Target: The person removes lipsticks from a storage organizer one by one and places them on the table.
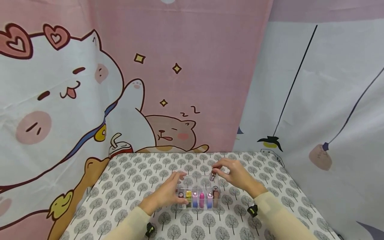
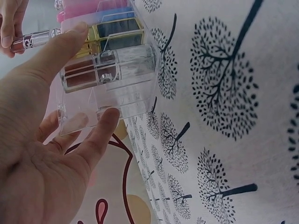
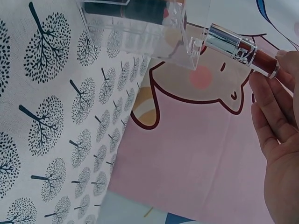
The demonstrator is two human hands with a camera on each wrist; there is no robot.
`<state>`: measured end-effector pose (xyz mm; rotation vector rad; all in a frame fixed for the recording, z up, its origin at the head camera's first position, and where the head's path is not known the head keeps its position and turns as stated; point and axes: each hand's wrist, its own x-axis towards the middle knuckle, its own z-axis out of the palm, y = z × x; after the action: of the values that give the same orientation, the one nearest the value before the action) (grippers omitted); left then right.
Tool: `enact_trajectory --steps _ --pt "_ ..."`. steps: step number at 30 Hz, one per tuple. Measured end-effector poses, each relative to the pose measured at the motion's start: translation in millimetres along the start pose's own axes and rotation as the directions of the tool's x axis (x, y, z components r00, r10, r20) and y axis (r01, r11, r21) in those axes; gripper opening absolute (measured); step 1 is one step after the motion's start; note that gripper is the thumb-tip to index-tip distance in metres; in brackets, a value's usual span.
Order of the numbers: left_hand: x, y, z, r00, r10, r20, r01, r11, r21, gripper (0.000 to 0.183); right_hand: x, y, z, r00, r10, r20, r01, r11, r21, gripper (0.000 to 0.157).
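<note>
A clear plastic cosmetics organizer [image 1: 198, 209] stands on the table, its front row filled with several lip tubes. My left hand [image 1: 166, 193] holds its left end, thumb at the front and fingers spread toward the back. Beside that thumb are a gold-and-dark tube [image 2: 122, 33] and a brownish tube [image 2: 83, 76]. My right hand [image 1: 237, 175] pinches a lip gloss tube [image 3: 264, 63] by its reddish-brown end. The tube's silver end [image 3: 222, 38] points down at the organizer's back right corner; whether it touches is unclear.
A white cloth with grey trees [image 1: 129, 196] covers the table around the organizer. In the front row, a bright pink tube [image 1: 202, 200] stands between pink-and-blue ones [image 1: 209, 201], and a brown tube [image 1: 216, 195] sits at the right end. Cartoon curtains [image 1: 210, 83] hang behind.
</note>
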<state>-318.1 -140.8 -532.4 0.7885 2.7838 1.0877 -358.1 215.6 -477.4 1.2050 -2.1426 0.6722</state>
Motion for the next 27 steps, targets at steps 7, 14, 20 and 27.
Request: enact_trajectory --steps 7,14,20,27 --pt "1.4 1.7 -1.5 1.000 0.022 0.001 -0.022 1.000 0.006 0.116 -2 7 -3.7 0.999 0.022 -0.040 -0.023 0.999 -0.023 0.030" --pt "0.6 1.9 -2.3 1.000 0.011 0.000 -0.011 1.000 -0.002 0.116 0 15 -7.4 0.995 0.071 -0.075 -0.075 0.995 -0.061 0.027" --pt "0.8 1.7 -1.5 1.000 0.010 -0.001 -0.010 1.000 0.007 0.116 -6 21 -9.7 0.989 0.124 -0.082 -0.130 0.989 -0.077 0.023" --pt "-1.4 0.9 0.8 1.000 -0.004 0.009 0.004 1.000 -0.002 0.115 -17 31 -5.3 0.987 0.138 -0.085 -0.146 0.985 -0.089 0.024"
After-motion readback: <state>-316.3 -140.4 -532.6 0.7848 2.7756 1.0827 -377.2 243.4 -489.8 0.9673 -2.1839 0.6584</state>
